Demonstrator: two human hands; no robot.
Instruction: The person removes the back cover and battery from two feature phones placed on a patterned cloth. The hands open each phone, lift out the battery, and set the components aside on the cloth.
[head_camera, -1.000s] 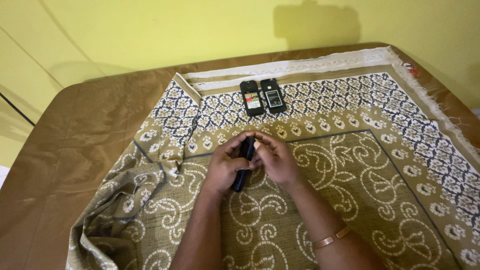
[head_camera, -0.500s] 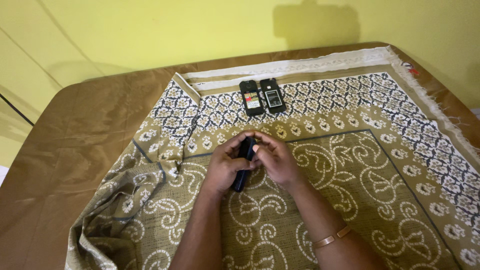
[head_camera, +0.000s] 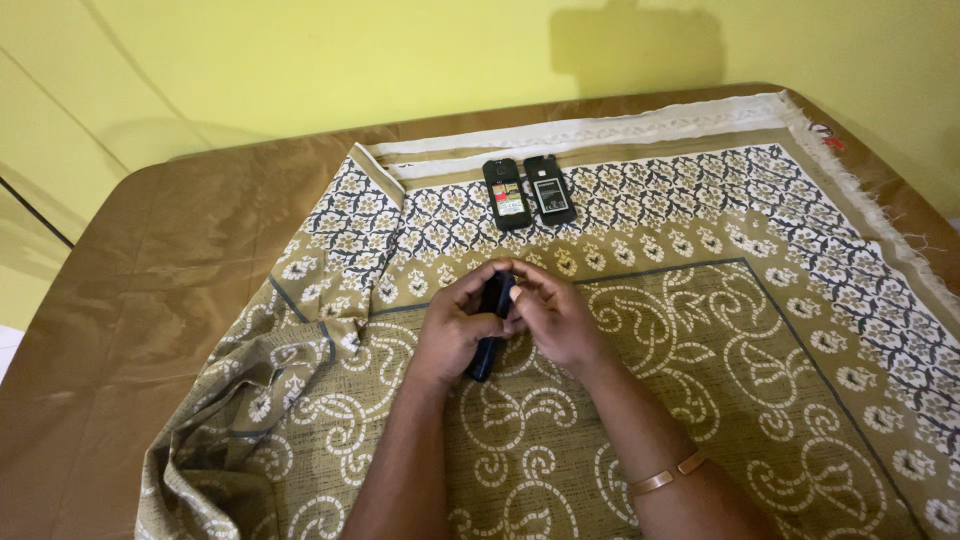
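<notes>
Both my hands meet over the middle of a patterned olive cloth (head_camera: 760, 330). My left hand (head_camera: 452, 325) grips a small dark blue phone (head_camera: 489, 340) held on edge, its lower end sticking out under the palm. My right hand (head_camera: 556, 318) closes on the phone's upper part from the right, fingertips pressed at its top. A thin copper bangle (head_camera: 668, 476) sits on my right wrist. Farther away on the cloth lie two dark phones with their backs off: one with a red and yellow battery label (head_camera: 506, 194), and beside it another with a grey and white label (head_camera: 549, 188).
The cloth lies on a brown satin-covered surface (head_camera: 160, 270) against a yellow wall (head_camera: 330, 60). Its left part is bunched and folded (head_camera: 240, 400). A frayed cream border (head_camera: 870, 190) runs along the cloth's right edge.
My hands and the phone stay almost still; the fingers have shifted only slightly. The view has drifted a little.
</notes>
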